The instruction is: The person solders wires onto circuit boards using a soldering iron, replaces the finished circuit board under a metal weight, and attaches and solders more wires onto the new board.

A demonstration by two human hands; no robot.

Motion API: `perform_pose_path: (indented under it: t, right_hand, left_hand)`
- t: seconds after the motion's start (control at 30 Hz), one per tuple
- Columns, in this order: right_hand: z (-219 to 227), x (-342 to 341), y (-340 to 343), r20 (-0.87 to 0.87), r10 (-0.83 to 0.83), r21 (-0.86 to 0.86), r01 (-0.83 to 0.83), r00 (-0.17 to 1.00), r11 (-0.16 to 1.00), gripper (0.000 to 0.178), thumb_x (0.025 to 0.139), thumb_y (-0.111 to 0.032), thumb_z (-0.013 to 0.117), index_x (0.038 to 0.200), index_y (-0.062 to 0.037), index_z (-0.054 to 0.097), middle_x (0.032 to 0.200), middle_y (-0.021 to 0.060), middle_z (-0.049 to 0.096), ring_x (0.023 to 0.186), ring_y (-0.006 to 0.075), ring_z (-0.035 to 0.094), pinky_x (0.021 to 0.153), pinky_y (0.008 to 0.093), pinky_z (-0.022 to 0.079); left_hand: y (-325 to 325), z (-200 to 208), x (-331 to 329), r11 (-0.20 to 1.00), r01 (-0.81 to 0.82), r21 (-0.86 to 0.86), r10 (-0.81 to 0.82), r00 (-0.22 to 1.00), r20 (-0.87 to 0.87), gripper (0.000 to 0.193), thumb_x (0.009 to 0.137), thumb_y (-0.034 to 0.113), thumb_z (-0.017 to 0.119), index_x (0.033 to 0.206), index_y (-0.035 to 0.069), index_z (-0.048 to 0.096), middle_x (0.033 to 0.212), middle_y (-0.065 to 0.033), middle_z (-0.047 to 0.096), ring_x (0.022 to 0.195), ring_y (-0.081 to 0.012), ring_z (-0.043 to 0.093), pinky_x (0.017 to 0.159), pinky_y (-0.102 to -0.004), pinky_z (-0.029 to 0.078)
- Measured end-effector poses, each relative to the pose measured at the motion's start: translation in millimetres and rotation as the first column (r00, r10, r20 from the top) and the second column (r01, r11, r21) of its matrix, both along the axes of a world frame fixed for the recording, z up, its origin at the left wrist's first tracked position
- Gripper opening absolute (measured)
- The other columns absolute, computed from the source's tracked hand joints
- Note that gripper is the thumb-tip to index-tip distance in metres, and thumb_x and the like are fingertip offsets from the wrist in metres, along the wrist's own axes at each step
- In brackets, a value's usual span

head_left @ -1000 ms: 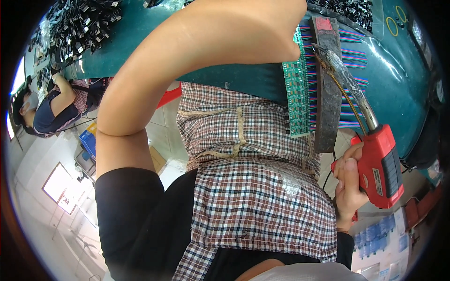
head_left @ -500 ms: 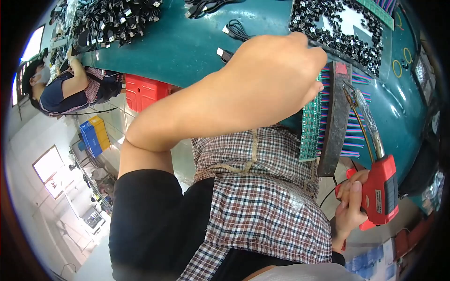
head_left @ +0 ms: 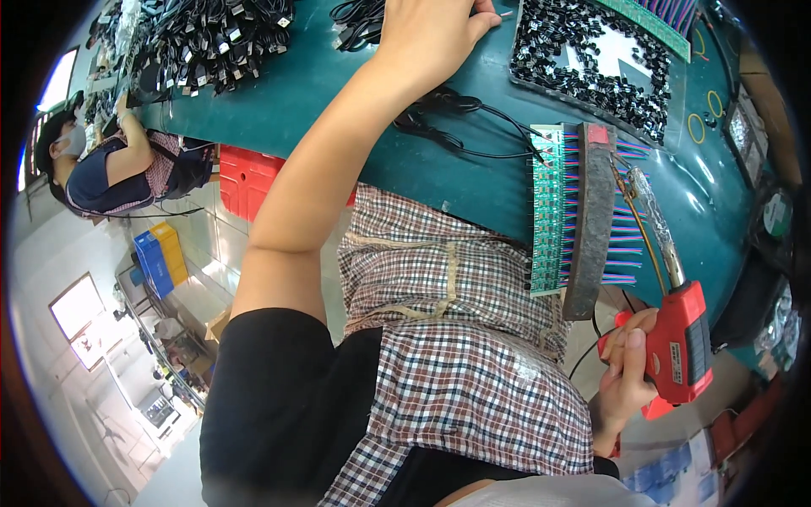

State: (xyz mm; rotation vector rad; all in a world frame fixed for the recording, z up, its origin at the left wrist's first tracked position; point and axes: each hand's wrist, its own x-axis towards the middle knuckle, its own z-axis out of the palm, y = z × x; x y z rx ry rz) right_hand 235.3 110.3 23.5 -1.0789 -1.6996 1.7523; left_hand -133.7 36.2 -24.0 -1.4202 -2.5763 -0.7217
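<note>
My right hand (head_left: 623, 380) is wrapped round the grip of a red soldering gun (head_left: 681, 346), whose tip rests beside the upper end of a dark bar (head_left: 595, 228). The bar lies across rows of pink and blue wires joined to a green circuit board strip (head_left: 547, 211). At the top edge, my left hand (head_left: 431, 38) is closed, its thumb and a finger bent together; a thin pale end sticks out beside them, too small to name. Below that hand lies a black cable (head_left: 465, 150), one end reaching the board's upper part.
A tray (head_left: 591, 106) of small black connectors sits at the far right. Black cables (head_left: 220, 42) are heaped at the far left of the green table (head_left: 321, 101). Under the table edge is a red crate (head_left: 247, 182). A co-worker (head_left: 110, 160) sits at the left.
My left hand has moved from beside the board up and left to the top edge. The black cable and the board's upper end have come into sight. My right hand still holds the soldering gun.
</note>
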Motion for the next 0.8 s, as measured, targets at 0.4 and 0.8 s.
perform_pose_path:
  t: [0.4, 0.8]
  right_hand:
    - [-5, 0, 0, -0.015, 0.023, -0.015, -0.023, 1.0, 1.0, 0.006, 0.096, -0.001, 0.058, 0.099, 0.0005, 0.053, 0.079, 0.0054, 0.051, 0.05, 0.0049, 0.033, 0.047, 0.0241, 0.035]
    - [3, -30, 16, 0.213, 0.059, 0.334, -0.129, 0.975, 0.934, 0.032, 0.087, 0.013, 0.066, 0.114, -0.0007, 0.055, 0.092, 0.0046, 0.055, 0.07, 0.009, 0.051, 0.063, 0.0245, 0.043]
  left_hand:
    - [-32, 49, 49, 0.991, -0.11, 0.073, 0.076, 0.928, 0.365, 0.011, 0.092, 0.009, 0.071, 0.094, 0.001, 0.064, 0.084, -0.009, 0.06, 0.068, -0.0187, 0.059, 0.064, -0.0306, 0.049]
    - [-29, 51, 116, 0.976, 0.046, 0.214, -0.18, 0.724, 0.666, 0.009, 0.087, 0.003, 0.078, 0.084, 0.004, 0.07, 0.075, 0.0101, 0.056, 0.064, 0.0017, 0.038, 0.057, -0.0173, 0.03]
